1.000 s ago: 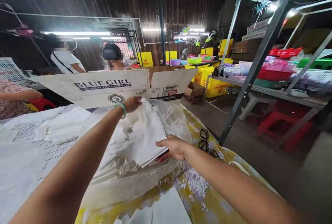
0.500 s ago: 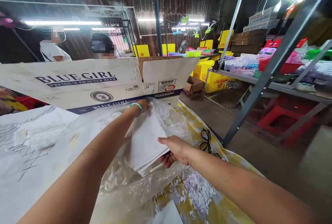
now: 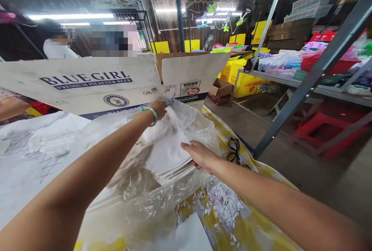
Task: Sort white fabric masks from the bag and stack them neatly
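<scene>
A stack of thin white sheets (image 3: 165, 144), like paper or cloth, lies partly inside a clear plastic bag (image 3: 203, 127). My left hand (image 3: 158, 111), with a green bangle (image 3: 154, 116) at the wrist, is closed at the far side of the stack, where the bag's rim bunches up. Its fingertips are partly hidden, and it seems to grip the bag's edge. My right hand (image 3: 199, 154) pinches the right edge of the white sheets, thumb on top and fingers below. The layered sheet edges fan out at the near side.
A white BLUE GIRL carton (image 3: 87, 84) stands behind the bag. Small white pieces (image 3: 225, 204) are heaped on the yellow checked tablecloth (image 3: 252, 212), near black cord loops (image 3: 233, 150). White fabric (image 3: 46, 142) lies left. A metal frame post (image 3: 290, 104) rises right. Two people are behind the carton.
The sheets have slid deeper into the bag, whose side now stands higher around them. Both hands have shifted slightly up and away. Another person's arm has appeared at the far left.
</scene>
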Demonstrator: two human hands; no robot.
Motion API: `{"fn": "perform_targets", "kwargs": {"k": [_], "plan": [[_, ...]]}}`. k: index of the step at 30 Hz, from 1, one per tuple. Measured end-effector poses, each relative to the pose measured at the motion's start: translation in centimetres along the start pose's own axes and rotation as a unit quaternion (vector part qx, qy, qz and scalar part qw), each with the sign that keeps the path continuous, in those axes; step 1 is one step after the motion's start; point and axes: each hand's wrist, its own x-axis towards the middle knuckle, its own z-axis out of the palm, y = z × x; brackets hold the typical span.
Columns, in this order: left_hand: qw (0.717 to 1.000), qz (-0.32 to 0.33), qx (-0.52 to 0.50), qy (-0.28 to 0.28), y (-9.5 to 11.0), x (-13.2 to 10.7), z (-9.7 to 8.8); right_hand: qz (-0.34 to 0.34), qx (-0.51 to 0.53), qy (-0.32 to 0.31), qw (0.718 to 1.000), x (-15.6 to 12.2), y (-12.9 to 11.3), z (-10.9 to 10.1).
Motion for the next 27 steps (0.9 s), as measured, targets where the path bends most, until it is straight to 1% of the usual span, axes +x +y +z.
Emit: {"fn": "perform_targets", "kwargs": {"k": [2, 4, 6, 8, 10, 11, 12, 14, 16, 17, 18, 19, 21, 22, 23, 25, 26, 27], "plan": [[1.000, 0.008, 0.007, 0.010, 0.9, -2.6, 0.1, -0.053, 0.000, 0.070, 0.996, 0.3, 0.1, 0.1], [0.999, 0.036, 0.010, 0.006, 2.0, -5.0, 1.1, -0.088, 0.021, 0.135, 0.987, 0.8, -0.1, -0.1], [0.998, 0.064, 0.004, -0.015, 2.9, -6.6, 2.5, -0.110, 0.055, 0.181, 0.976, 1.3, -0.8, -0.6], [0.997, 0.069, -0.002, -0.040, 3.5, -7.2, 3.5, -0.148, 0.078, 0.228, 0.959, 1.8, -1.9, -1.3], [0.996, 0.065, -0.005, -0.065, 3.5, -6.9, 3.7, -0.200, 0.089, 0.264, 0.939, 2.1, -3.2, -1.8], [0.995, 0.064, -0.005, -0.077, 3.5, -6.5, 3.5, -0.218, 0.093, 0.267, 0.934, 2.2, -3.8, -1.8], [0.994, 0.062, -0.002, -0.087, 3.3, -6.1, 3.3, -0.227, 0.094, 0.258, 0.935, 2.3, -4.2, -1.7], [0.994, 0.058, 0.002, -0.091, 2.6, -5.2, 2.8, -0.219, 0.068, 0.215, 0.950, 2.4, -4.9, -1.0], [0.996, 0.042, 0.003, -0.080, 1.5, -4.3, 2.5, -0.212, -0.014, 0.166, 0.963, 2.7, -5.3, 0.0], [0.997, 0.030, -0.003, -0.066, 0.7, -3.8, 2.4, -0.217, -0.076, 0.140, 0.963, 2.9, -5.6, 0.5], [0.999, 0.020, -0.010, -0.050, -0.2, -3.4, 2.3, -0.223, -0.154, 0.113, 0.956, 3.2, -5.8, 1.1], [0.999, 0.013, -0.018, -0.033, -1.1, -3.0, 2.2, -0.222, -0.239, 0.087, 0.941, 3.7, -6.2, 1.6], [1.000, -0.001, -0.030, 0.006, -2.7, -2.5, 1.7, -0.203, -0.379, 0.056, 0.901, 5.1, -7.3, 2.5], [0.999, -0.009, -0.032, 0.026, -3.2, -2.6, 1.3, -0.189, -0.422, 0.053, 0.885, 6.1, -7.9, 2.9], [0.998, -0.020, -0.029, 0.045, -3.5, -2.9, 0.9, -0.178, -0.445, 0.057, 0.876, 7.3, -8.6, 3.2], [0.995, -0.036, -0.022, 0.085, -3.3, -4.2, 0.4, -0.172, -0.447, 0.070, 0.875, 10.0, -9.8, 3.6], [0.994, -0.025, -0.018, 0.102, -2.8, -5.2, 0.3, -0.176, -0.446, 0.074, 0.874, 11.3, -10.4, 3.6], [0.994, 0.001, -0.014, 0.113, -2.2, -6.3, 0.3, -0.183, -0.444, 0.075, 0.874, 12.6, -10.8, 3.6]]}}
